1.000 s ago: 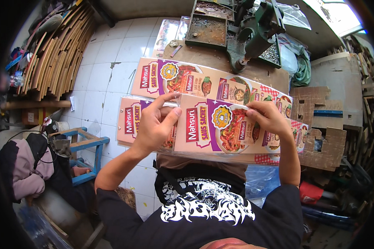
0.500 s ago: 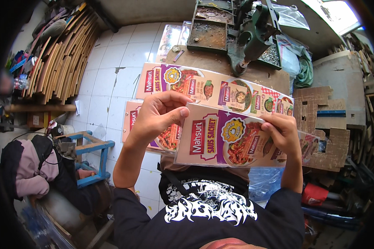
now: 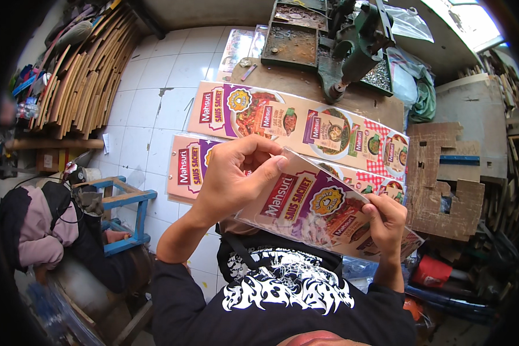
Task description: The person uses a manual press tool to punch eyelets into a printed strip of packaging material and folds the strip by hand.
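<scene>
A long peach and purple printed sheet [image 3: 294,205], showing food pictures and apparently covered in clear plastic, is held in front of my chest. It slopes down toward the right. My left hand [image 3: 236,179] pinches its upper left corner between thumb and fingers. My right hand [image 3: 388,224] grips the upper edge near the other end, thumb on the printed face. Beyond my hands, a matching printed sheet [image 3: 297,118] lies across the work table [image 3: 305,83]. Another such sheet [image 3: 185,184] lies nearer, partly hidden by my left hand and the held sheet.
A green metal press [image 3: 343,75] stands at the table's far side beside a compartment tray [image 3: 294,43] of small parts. Stacked boards [image 3: 83,75] lean at left, above a blue stool frame [image 3: 134,210]. Cut brown boards [image 3: 444,190] are at right.
The held sheet has tilted, its right end dropping. My left hand has shifted right and slightly nearer, and my right hand has lowered. More of the nearer sheet on the table shows.
</scene>
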`<state>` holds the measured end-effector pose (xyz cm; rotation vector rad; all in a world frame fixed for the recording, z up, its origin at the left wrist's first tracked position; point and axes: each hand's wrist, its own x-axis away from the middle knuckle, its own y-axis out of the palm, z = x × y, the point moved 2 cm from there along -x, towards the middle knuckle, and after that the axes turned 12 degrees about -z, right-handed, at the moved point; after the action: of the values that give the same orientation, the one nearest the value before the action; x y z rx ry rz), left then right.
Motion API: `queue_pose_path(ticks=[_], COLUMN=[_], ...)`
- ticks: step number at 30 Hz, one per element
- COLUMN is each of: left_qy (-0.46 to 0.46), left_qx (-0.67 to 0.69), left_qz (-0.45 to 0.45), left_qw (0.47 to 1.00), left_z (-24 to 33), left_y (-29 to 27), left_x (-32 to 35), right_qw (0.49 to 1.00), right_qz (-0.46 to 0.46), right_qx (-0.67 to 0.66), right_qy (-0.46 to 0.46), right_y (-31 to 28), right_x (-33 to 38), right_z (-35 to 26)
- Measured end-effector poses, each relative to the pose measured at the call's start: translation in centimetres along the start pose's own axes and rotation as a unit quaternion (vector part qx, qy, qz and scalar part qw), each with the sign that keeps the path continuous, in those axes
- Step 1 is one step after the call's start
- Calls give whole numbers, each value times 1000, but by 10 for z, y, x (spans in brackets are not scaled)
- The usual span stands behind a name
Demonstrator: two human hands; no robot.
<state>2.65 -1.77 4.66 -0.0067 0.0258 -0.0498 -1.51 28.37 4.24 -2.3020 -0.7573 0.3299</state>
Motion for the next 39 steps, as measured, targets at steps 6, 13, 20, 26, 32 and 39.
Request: queue_pose_path(ticks=[6, 13, 20, 26, 32, 39], left_qy=[-58, -116, -62, -83, -59, -18], left_qx=[204, 70, -8, 12, -36, -77], left_qz=[-179, -158, -128, -120, -112, -106], left_qw=[961, 978, 990, 989, 991, 991], left_z=[9, 7, 13, 14, 10, 16], left_y=[1, -2, 6, 10, 9, 7], left_x=[9, 16, 7, 9, 8, 9], right_qw=[992, 993, 965, 884, 826, 796], right_qz=[30, -87, 46, -22, -200, -359], right_qx=[-118, -64, 163, 279, 325, 313], right_qy=[32, 47, -200, -373, -414, -373], right_y=[16, 12, -20, -12, -6, -4], right_x=[14, 6, -45, -112, -152, -178], right_z=[19, 14, -45, -99, -115, -127])
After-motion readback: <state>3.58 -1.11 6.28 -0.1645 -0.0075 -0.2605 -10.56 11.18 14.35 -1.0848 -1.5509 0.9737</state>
